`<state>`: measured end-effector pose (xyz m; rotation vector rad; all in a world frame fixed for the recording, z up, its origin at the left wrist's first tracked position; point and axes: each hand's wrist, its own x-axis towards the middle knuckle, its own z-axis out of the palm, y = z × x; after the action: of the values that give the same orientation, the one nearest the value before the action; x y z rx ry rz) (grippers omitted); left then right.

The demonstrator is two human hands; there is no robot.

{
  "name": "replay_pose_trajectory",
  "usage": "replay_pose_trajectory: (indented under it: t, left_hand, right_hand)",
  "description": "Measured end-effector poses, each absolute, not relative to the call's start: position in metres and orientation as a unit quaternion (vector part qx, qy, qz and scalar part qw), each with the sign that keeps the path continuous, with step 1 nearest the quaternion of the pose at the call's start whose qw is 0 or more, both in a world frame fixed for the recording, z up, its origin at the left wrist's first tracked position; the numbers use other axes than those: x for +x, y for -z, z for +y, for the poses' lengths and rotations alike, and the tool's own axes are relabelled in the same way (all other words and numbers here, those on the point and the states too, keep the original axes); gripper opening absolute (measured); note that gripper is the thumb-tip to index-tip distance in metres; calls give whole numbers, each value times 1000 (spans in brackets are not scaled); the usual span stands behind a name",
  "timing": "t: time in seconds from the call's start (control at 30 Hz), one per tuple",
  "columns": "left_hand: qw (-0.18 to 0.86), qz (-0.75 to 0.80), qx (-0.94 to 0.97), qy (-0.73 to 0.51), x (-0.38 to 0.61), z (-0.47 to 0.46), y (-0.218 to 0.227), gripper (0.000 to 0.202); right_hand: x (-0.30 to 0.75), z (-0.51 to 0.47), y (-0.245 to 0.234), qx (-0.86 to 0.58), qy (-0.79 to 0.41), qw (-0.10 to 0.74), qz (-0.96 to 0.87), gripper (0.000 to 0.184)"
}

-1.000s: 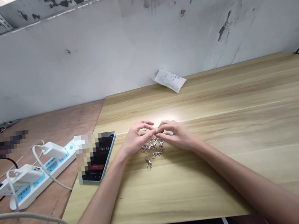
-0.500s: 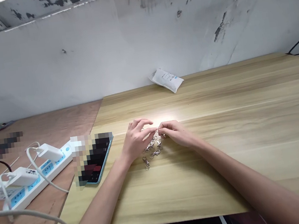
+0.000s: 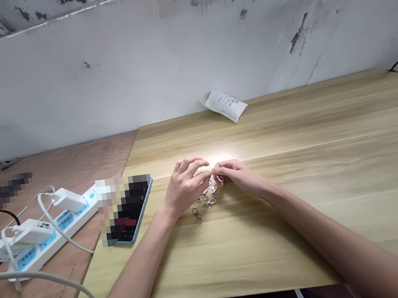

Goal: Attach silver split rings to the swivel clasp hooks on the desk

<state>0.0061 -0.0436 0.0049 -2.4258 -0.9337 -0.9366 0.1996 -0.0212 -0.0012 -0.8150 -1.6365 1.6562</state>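
Note:
My right hand (image 3: 236, 173) pinches a silver lobster clasp (image 3: 219, 178) between thumb and fingertips, and part of the clasp hangs below them. Close on its left is my left hand (image 3: 188, 181), its index finger raised apart from the thumb. The left thumb tip meets the right fingertips at the top of the clasp; whether it grips any part there is too small to tell. Several more silver clasps with rings (image 3: 209, 203) lie loosely on the wooden tabletop (image 3: 240, 250) just below the hands. The left hand partly covers some of them.
A phone (image 3: 139, 207) with a lit screen lies left of my left hand. Beyond it, a white power strip (image 3: 57, 234) with plugged-in chargers and cables rests on a browner board (image 3: 101, 153). A white plastic packet (image 3: 225, 105) sits at the back against the wall.
The clasp in my right hand shows more clearly below the fingertips now. My left hand keeps nearly the same pose beside it. The whole view has shifted slightly.

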Motion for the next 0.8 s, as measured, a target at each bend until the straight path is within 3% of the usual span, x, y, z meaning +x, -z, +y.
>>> replay_pose_trajectory:
  t: [0.2,0.4,0.5,0.67,0.8]
  left_hand:
    - [111,-394,-829,381,8,-48,-8,7]
    - [44,-435,-817,376,8,-47,-7,8]
    - [17,-448,-818,362,7,-45,-6,7]
    - [23,-458,-831,314,3,-43,-2,7]
    - [40,-484,-833,263,-6,-39,0,6]
  right_hand:
    - [202,-21,3,-272,-571,310,-710,28]
    - [210,-12,11,-331,-137,361,-861,21]
    - [210,-13,12,-321,-18,371,-871,25]
    - [195,-25,12,-268,100,350,-892,27]
    - [189,-27,11,-246,93,349,-899,26]
